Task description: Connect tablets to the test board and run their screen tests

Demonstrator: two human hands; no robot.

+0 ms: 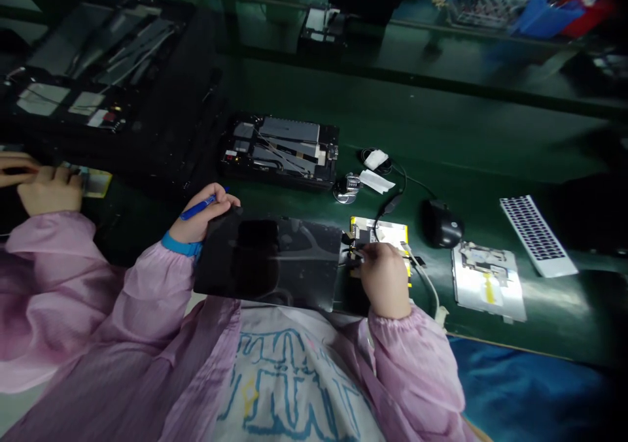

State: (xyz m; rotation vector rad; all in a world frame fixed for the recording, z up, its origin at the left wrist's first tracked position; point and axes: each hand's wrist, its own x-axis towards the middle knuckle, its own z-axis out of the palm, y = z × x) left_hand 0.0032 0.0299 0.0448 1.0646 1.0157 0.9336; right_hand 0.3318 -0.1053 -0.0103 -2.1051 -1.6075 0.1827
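Note:
At the upper left corner of a glossy black screen panel (304, 259) is my left hand (199, 216), its fingers closed on that corner. A blue pen (197, 208) is tucked between the same fingers. The panel lies tilted in front of my body, with small flex cables at its right edge. Beside that edge my right hand (386, 275) is closed in a pinch over a circuit board with yellow edges (387, 226); what the fingertips hold is hidden. A black cable (391, 204) runs down to the board, and a white cable (428, 275) leaves it on the right.
Stacked open tablet housings stand at left (93, 56) and behind the panel (289, 148). Rightward are a black mouse (441, 223), a silver plate (488, 282) and a white label sheet (538, 236). A co-worker's hands (52, 190) work at far left.

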